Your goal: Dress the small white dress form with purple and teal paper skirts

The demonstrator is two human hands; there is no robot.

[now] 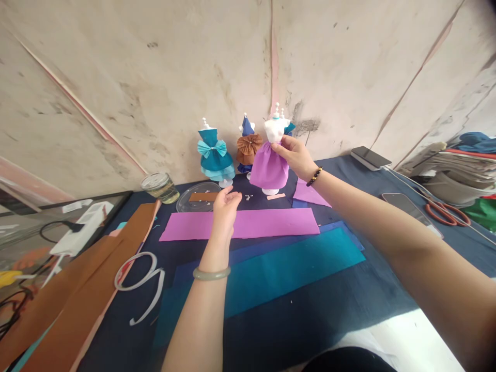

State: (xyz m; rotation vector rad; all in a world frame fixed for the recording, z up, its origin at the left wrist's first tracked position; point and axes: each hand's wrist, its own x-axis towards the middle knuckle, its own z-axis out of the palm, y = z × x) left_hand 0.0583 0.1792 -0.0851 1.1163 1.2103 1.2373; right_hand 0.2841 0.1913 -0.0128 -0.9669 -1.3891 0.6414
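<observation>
My right hand [296, 154] pinches the waist of a purple gathered skirt [269, 168] on a small white dress-form mannequin [274, 129]. The mannequin stands upright near the back of the table. My left hand [228, 204] hovers palm up over the near side of the table, fingers apart and holding nothing. Below it lies a flat purple fabric strip [279, 222]. A teal fabric strip [279, 271] lies nearer to me, over a blue one. Small white bits [248, 197] sit between my hands, beside a short pale pink strip [276, 196].
Behind stand a teal-dressed mannequin [215, 155] and a brown-and-blue one [248, 147]. At left are a glass jar [160, 188], a clear dish [184, 201], brown fabric [96, 279], white ribbon [155, 271] and a power strip [83, 227]. Scissors [445, 212] and a phone [411, 212] lie right.
</observation>
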